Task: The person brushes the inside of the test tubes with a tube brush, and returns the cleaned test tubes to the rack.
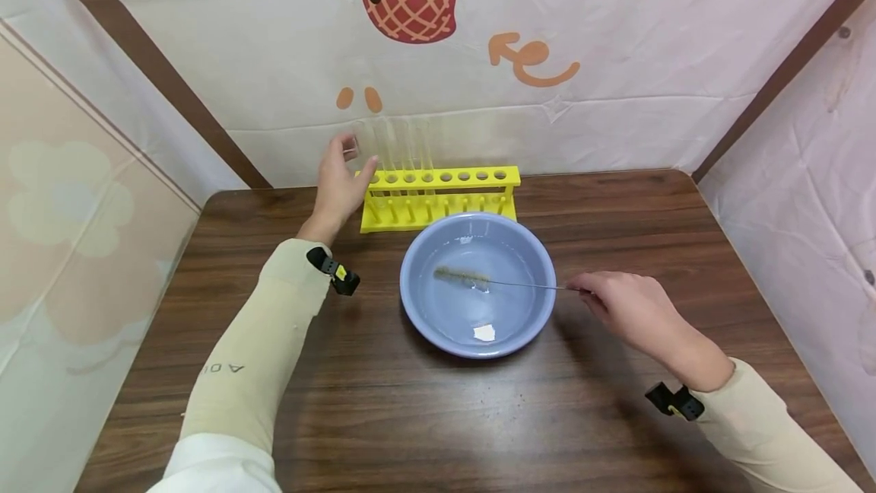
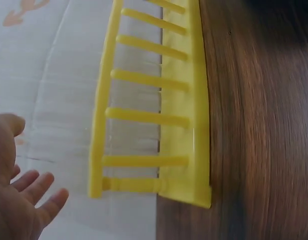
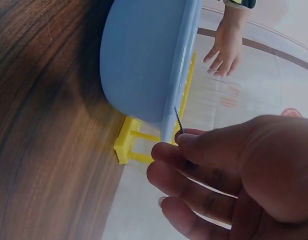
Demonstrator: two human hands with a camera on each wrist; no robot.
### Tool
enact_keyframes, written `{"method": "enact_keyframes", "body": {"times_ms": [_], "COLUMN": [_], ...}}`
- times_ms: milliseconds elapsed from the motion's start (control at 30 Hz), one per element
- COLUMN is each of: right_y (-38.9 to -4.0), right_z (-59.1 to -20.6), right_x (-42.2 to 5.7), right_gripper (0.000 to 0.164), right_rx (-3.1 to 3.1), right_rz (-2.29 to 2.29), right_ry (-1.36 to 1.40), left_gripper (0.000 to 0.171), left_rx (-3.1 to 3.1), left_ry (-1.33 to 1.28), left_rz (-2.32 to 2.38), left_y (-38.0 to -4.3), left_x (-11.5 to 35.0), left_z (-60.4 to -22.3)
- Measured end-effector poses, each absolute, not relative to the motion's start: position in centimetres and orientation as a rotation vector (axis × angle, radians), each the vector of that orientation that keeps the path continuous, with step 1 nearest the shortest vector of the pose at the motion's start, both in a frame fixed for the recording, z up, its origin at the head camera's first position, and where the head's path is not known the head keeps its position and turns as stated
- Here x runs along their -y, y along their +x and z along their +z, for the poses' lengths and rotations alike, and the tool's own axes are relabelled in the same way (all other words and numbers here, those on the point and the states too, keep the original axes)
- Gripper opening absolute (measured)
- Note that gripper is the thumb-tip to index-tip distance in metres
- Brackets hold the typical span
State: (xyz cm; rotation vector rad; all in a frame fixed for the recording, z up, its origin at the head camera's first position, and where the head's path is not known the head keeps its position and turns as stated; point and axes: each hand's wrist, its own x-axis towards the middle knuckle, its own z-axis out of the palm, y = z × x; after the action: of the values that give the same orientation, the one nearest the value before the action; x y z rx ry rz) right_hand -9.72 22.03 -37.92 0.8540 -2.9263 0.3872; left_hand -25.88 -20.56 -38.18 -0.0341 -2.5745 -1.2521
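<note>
My right hand (image 1: 626, 310) pinches the thin wire handle of a test tube brush (image 1: 461, 275) between thumb and index finger. The brush's bristled end lies in a blue basin (image 1: 409, 303) of water, its wire crossing the right rim. My left hand (image 1: 338, 189) is at the left end of a yellow test tube rack (image 1: 472, 201), thumb and fingers spread apart beside the leftmost of several clear test tubes (image 1: 411, 147). In the left wrist view, the left hand's fingers (image 2: 38, 187) are extended; the glass barely shows there.
The rack stands at the back of a dark wooden table (image 1: 424, 417), close to a printed white cloth backdrop (image 1: 636, 82). In front of the rack sits the basin. Small dark specks lie on the table near its front. Cloth also hangs at both sides.
</note>
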Motion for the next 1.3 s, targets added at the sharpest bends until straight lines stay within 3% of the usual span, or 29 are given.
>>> {"method": "enact_keyframes", "body": {"times_ms": [433,1300], "right_y": [-10.0,-9.9], "right_z": [-38.0,-38.5], "right_x": [-22.2,-22.7], "right_gripper": [0.009,0.006], "right_rx": [2.943,2.777], "right_rz": [0.356,0.413], "right_ry": [0.787,0.648], "left_gripper": [0.036,0.035], "left_rx": [2.460,2.178], "left_ry": [0.010,-0.053], "left_rz": [-1.330,-1.244], "left_y": [-27.1,-27.1], "left_x": [19.9,20.1], "left_z": [-38.5,-36.6]}}
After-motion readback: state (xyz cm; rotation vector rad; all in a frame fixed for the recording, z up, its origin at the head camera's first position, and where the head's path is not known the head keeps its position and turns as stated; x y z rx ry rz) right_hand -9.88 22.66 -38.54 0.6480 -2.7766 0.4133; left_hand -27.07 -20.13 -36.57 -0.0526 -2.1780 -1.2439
